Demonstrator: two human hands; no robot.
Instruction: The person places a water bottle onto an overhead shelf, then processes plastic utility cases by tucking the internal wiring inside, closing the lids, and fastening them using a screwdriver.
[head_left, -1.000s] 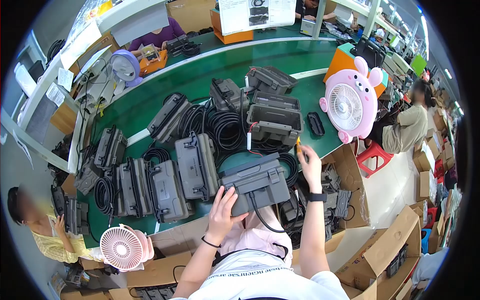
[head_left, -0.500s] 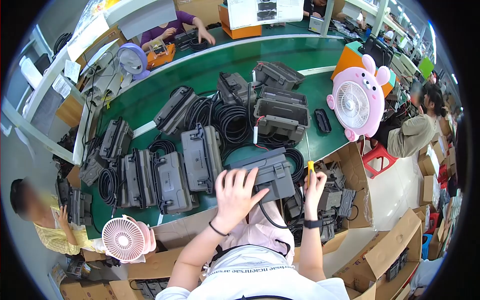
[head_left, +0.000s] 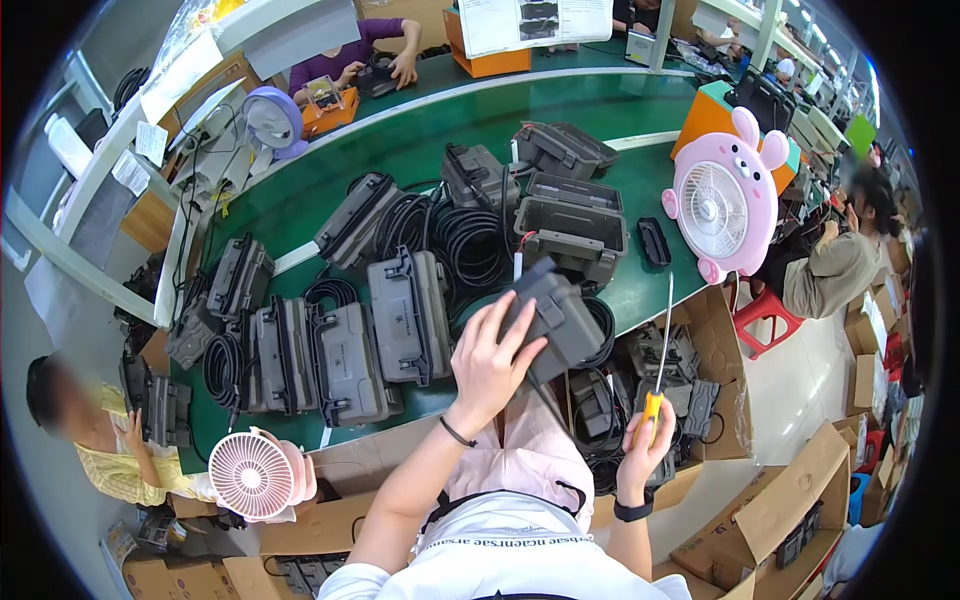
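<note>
My left hand (head_left: pixel 492 362) grips a dark grey plastic case (head_left: pixel 562 322) from its left side, fingers over its top face. The case is tilted at the bench's front edge, a black cable hanging below it; my thumb is hidden. To the right, my right hand (head_left: pixel 645 450) holds a screwdriver (head_left: pixel 655 405) by its yellow handle, the long thin shaft pointing up and away from the case. Behind the held case an open grey case (head_left: pixel 572 228) stands on the green bench, beside coiled black cable (head_left: pixel 470 245). Several closed cases (head_left: pixel 408 315) stand to the left.
A pink rabbit-shaped fan (head_left: pixel 715 210) stands at the bench's right, beside a small black part (head_left: pixel 653 242). A carton (head_left: pixel 722 345) of grey cases sits below right. A small pink fan (head_left: pixel 248 475) is at lower left. Co-workers sit across, left and right.
The case has turned and tilted under my left hand. My right hand has moved down and right with the screwdriver, away from the case; its shaft now shows fully.
</note>
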